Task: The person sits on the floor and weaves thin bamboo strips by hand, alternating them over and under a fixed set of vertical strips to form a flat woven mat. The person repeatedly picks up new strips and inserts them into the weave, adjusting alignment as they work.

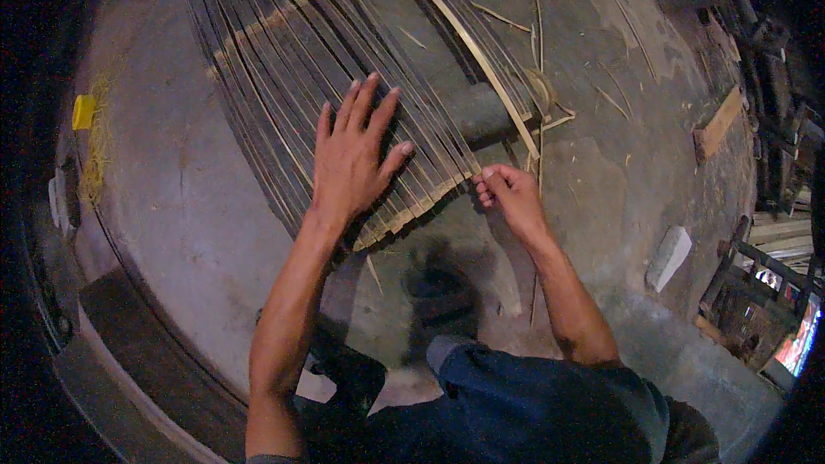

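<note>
Long, thin bamboo strips point(258, 112) lie side by side on the floor, fanning away toward the upper left. Their near ends form a pale, slightly stepped edge point(412, 212). My left hand point(348, 163) rests on the strips with its fingers spread and holds nothing. At the right corner of the near edge, my right hand point(514, 198) pinches the end of one strip between thumb and fingers. A wider pale strip point(481, 51) lies apart to the right, its near end beyond my right hand. A dark cylinder point(485, 112) sits beneath the strips there.
Loose slivers point(614, 90) litter the concrete floor at the right. A pale block point(669, 258) and a wooden board point(718, 125) lie farther right, near a dark wooden frame point(756, 292). At the far left, a yellow object point(83, 112) lies by yellow fibres point(96, 163).
</note>
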{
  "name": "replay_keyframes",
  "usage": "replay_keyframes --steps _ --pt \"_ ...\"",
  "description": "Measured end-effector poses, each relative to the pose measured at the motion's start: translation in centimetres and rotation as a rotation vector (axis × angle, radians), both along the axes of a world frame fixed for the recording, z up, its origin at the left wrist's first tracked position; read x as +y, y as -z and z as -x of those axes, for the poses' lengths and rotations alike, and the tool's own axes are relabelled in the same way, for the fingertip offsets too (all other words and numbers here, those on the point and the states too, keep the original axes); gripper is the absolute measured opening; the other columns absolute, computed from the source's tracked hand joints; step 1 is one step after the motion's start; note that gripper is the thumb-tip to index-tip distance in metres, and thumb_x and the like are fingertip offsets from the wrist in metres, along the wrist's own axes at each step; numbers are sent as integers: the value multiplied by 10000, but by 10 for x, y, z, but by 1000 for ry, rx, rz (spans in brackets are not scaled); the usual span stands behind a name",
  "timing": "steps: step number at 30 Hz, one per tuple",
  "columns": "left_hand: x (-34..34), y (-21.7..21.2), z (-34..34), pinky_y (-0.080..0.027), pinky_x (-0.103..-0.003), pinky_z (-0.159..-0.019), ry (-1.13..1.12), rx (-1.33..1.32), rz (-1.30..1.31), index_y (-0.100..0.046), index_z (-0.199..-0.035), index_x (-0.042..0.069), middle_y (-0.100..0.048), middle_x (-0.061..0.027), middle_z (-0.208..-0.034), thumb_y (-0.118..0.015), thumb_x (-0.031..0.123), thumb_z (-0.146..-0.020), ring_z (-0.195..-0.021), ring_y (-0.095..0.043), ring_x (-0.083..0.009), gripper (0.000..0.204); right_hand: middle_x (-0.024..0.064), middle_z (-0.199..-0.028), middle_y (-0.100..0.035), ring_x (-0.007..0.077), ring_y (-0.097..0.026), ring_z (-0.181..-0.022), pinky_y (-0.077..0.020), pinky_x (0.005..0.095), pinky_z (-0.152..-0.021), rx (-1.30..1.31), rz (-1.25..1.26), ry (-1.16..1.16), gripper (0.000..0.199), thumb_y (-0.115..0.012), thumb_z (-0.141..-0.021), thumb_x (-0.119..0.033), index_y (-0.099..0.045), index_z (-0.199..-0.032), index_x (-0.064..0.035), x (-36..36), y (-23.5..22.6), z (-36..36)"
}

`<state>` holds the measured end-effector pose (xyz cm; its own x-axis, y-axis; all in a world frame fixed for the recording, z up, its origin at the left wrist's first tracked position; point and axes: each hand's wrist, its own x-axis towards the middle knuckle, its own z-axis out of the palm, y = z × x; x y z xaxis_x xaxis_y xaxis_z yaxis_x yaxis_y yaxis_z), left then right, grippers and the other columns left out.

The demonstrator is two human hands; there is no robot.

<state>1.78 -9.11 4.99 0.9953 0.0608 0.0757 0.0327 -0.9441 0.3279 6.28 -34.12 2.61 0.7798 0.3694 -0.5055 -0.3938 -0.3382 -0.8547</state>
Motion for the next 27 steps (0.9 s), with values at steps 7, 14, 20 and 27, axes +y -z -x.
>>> replay_keyframes --steps 7,14,20,27 --pt "-9 8 -25 -174 -512 -1090 169 16 -94 -301 -1407 252 -220 -24 -1491 -445 480 -881 -1367 -214 -255 591 23 -763 -614 78 -553 -658 -454 214 -593 60 -45 78 226 -531 -916 -197 -629 -962 1 5 -5 -1" --pt "-10 10 -24 -203 -503 -1080 163 -15 -117 -340 -1390 245 -275 -30 -1469 -434 496 -880 -1352 -252 -248 576 29 -853 -643 88 -595 -734 -484 218 -662 1 -107 60 250 -591 -879 -165 -615 -1084 -23 10 -15 -2" --pt "-3 5 -25 -180 -492 -1095 170 31 -8 -305 -1407 227 -223 -47 -1489 -482 455 -870 -1366 -217 -266 609 34 -871 -645 88 -594 -733 -490 220 -664 3 -107 32 258 -617 -856 -134 -611 -1087 -19 10 -12 -6" --pt "16 12 -19 -194 -476 -1094 49 -13 -36 -330 -1393 199 -260 -75 -1471 -514 460 -855 -1356 -241 -259 626 41 -891 -637 107 -591 -786 -479 229 -706 35 -84 23 262 -609 -854 -125 -613 -1096 -26 5 -4 -10"
